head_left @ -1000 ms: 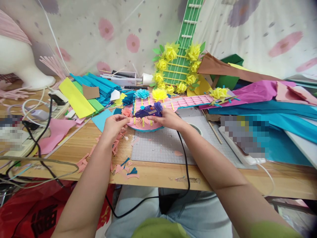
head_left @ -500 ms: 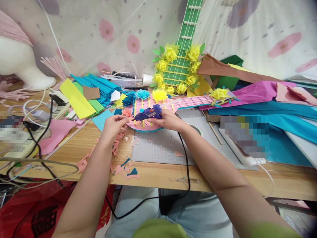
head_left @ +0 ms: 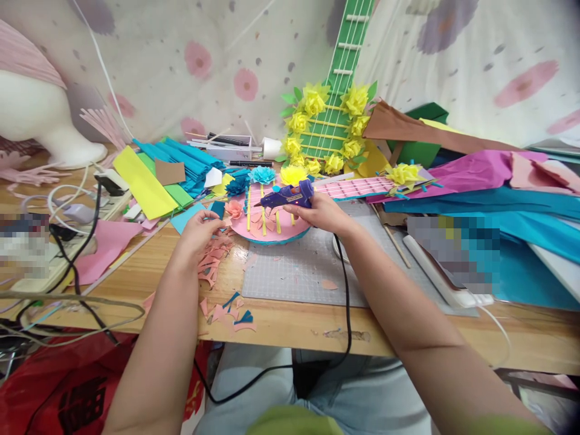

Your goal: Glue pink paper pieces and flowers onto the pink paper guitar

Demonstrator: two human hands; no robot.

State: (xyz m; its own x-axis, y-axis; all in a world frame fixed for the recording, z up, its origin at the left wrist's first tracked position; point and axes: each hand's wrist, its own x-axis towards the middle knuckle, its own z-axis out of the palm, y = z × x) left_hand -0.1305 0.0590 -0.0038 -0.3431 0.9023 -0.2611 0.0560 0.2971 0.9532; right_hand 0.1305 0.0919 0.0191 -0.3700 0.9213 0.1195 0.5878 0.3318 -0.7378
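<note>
My right hand (head_left: 322, 211) is wrapped around a purple hot glue gun (head_left: 290, 196), its nozzle pointing left above a pink paper guitar (head_left: 283, 228). My left hand (head_left: 203, 231) is closed in a pinch left of the guitar's round body; what the fingertips hold is too small to make out. Just beyond those fingertips a coral paper flower (head_left: 234, 209) sits at the guitar's left edge. A light blue paper flower (head_left: 262, 175) and a yellow one (head_left: 293, 174) line its far edge. Loose coral petals (head_left: 267, 223) lie on the body.
Coral paper scraps (head_left: 212, 257) lie beside my left wrist. The guitar rests partly on a grey cutting mat (head_left: 281, 278). Behind stands a green guitar (head_left: 328, 130) with yellow flowers. The glue gun's black cord (head_left: 347, 296) hangs over the table edge. Cables and a power strip (head_left: 81, 248) are at left.
My left hand has drawn back a little to the left, away from the coral flower. My right hand has moved the glue gun slightly right and up, away from the left fingers.
</note>
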